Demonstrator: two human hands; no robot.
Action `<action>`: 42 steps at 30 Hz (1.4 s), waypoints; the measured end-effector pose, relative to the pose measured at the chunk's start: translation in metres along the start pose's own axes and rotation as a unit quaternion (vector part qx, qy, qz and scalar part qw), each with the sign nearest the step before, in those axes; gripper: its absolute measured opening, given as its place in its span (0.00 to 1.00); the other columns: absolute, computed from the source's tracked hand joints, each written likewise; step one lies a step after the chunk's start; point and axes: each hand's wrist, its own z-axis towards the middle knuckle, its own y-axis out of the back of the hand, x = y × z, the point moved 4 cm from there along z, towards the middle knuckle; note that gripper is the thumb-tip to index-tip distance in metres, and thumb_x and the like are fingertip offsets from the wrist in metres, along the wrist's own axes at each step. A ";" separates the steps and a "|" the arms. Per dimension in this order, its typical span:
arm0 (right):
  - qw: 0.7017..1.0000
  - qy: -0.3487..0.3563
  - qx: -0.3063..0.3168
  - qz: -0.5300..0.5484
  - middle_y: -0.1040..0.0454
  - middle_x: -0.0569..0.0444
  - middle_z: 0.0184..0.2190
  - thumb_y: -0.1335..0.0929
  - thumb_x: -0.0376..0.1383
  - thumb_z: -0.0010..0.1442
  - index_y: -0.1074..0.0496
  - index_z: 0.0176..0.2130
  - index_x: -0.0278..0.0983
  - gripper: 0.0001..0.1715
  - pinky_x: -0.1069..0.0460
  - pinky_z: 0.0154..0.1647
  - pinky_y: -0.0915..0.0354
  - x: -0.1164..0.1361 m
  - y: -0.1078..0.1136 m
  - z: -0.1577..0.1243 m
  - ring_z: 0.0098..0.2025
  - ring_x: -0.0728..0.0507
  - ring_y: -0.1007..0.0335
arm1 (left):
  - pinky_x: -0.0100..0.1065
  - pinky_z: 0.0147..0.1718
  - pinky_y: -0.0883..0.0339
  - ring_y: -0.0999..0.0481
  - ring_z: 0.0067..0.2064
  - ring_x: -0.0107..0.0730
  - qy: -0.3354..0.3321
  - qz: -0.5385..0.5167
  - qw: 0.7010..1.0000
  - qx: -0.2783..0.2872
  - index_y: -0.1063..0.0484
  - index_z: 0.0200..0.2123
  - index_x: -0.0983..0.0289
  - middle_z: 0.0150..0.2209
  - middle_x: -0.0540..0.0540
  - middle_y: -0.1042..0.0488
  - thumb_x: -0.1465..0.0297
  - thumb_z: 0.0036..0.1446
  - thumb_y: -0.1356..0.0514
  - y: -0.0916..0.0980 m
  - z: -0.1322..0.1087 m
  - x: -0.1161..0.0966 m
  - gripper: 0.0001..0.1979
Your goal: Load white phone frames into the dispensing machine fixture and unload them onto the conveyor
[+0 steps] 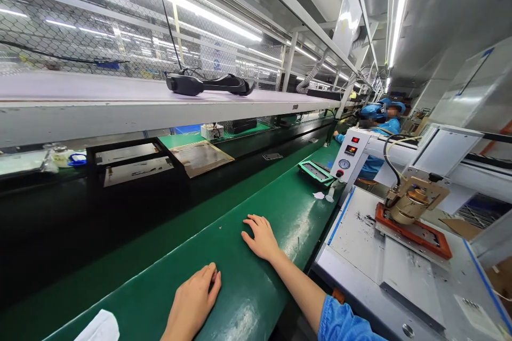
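Observation:
My left hand [194, 298] rests on the green bench top [228, 256] near the front, its fingers loosely curled under and nothing visible in them. Farther along, my right hand [261, 237] lies palm down on the same surface, fingers spread and holding nothing. A white piece, perhaps cloth or paper [102, 326], lies left of my left hand, cut off by the frame. Beyond my right hand sit a green frame-like fixture with a dark panel [317, 171] and a crumpled white scrap [319, 195]. Neither hand touches these.
At right stands a press machine [354, 155] with an orange-red frame [416, 232] under its head. A dark conveyor [224, 184] runs behind the bench; beyond it are a black frame [136, 162] and a flat board [202, 157]. A black headset [208, 85] rests on the shelf. People in blue [380, 117] work farther down.

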 end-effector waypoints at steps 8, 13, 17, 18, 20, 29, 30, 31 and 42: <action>1.000 0.004 -0.010 -0.013 0.21 0.44 0.73 0.27 0.42 0.77 0.18 0.69 0.43 0.25 0.32 0.85 0.36 0.000 0.003 0.001 0.78 0.33 0.28 | 0.37 0.41 0.25 0.14 0.37 0.41 -0.003 -0.003 1.000 0.000 0.29 0.40 0.56 0.38 0.54 0.14 0.61 0.80 0.56 0.004 0.001 -0.001 0.19; 1.000 0.011 -0.015 -0.005 0.19 0.43 0.71 0.27 0.41 0.74 0.16 0.65 0.43 0.24 0.32 0.81 0.33 -0.001 0.007 -0.003 0.75 0.32 0.24 | 0.39 0.45 0.23 0.11 0.43 0.47 -0.014 0.024 1.000 0.014 0.28 0.41 0.57 0.40 0.59 0.14 0.68 0.80 0.54 0.010 -0.002 -0.015 0.17; 0.999 0.012 -0.007 0.031 0.20 0.34 0.70 0.32 0.44 0.74 0.16 0.64 0.36 0.27 0.27 0.78 0.32 -0.010 0.005 -0.014 0.72 0.27 0.24 | 0.39 0.48 0.22 0.10 0.47 0.48 0.006 0.032 0.998 0.044 0.26 0.42 0.58 0.43 0.61 0.13 0.71 0.78 0.47 0.009 -0.010 -0.030 0.11; 0.999 0.015 -0.002 0.043 0.21 0.31 0.70 0.33 0.45 0.74 0.16 0.63 0.34 0.29 0.26 0.78 0.33 -0.015 0.003 -0.017 0.73 0.25 0.25 | 0.39 0.49 0.22 0.10 0.48 0.46 0.016 0.032 0.998 0.049 0.25 0.42 0.59 0.44 0.60 0.13 0.70 0.78 0.45 0.006 -0.012 -0.032 0.10; 0.999 0.022 -0.012 0.048 0.20 0.33 0.69 0.35 0.51 0.74 0.16 0.62 0.36 0.32 0.27 0.78 0.32 -0.027 -0.004 -0.019 0.72 0.26 0.24 | 0.37 0.50 0.22 0.11 0.50 0.44 0.028 0.029 0.997 0.058 0.23 0.43 0.59 0.45 0.59 0.13 0.69 0.78 0.41 0.001 -0.014 -0.032 0.08; 0.998 0.050 -0.025 0.006 0.18 0.36 0.67 0.42 0.66 0.72 0.18 0.60 0.42 0.43 0.23 0.74 0.30 -0.070 -0.022 -0.032 0.67 0.20 0.21 | 0.38 0.45 0.24 0.10 0.52 0.46 0.047 0.006 0.996 0.078 0.21 0.47 0.61 0.51 0.57 0.11 0.62 0.81 0.39 -0.009 -0.028 -0.039 0.10; 0.998 0.051 -0.024 0.002 0.18 0.36 0.67 0.42 0.67 0.72 0.18 0.60 0.42 0.44 0.23 0.73 0.30 -0.073 -0.023 -0.031 0.66 0.19 0.21 | 0.38 0.44 0.24 0.10 0.53 0.46 0.049 -0.001 0.996 0.076 0.21 0.47 0.60 0.51 0.56 0.11 0.62 0.82 0.39 -0.009 -0.029 -0.041 0.11; 0.998 0.053 -0.022 -0.002 0.18 0.36 0.67 0.42 0.68 0.71 0.18 0.60 0.43 0.44 0.22 0.72 0.29 -0.076 -0.024 -0.030 0.66 0.18 0.20 | 0.38 0.42 0.25 0.10 0.52 0.46 0.050 -0.010 0.996 0.075 0.21 0.47 0.60 0.51 0.56 0.10 0.62 0.81 0.39 -0.010 -0.030 -0.042 0.11; 0.997 0.067 -0.041 -0.009 0.18 0.34 0.66 0.43 0.64 0.74 0.17 0.58 0.41 0.42 0.25 0.70 0.27 -0.061 -0.028 -0.029 0.65 0.21 0.20 | 0.34 0.52 0.19 0.12 0.48 0.33 0.217 -0.068 0.963 -0.142 0.17 0.59 0.64 0.52 0.56 0.12 0.69 0.82 0.38 0.141 -0.036 0.069 0.12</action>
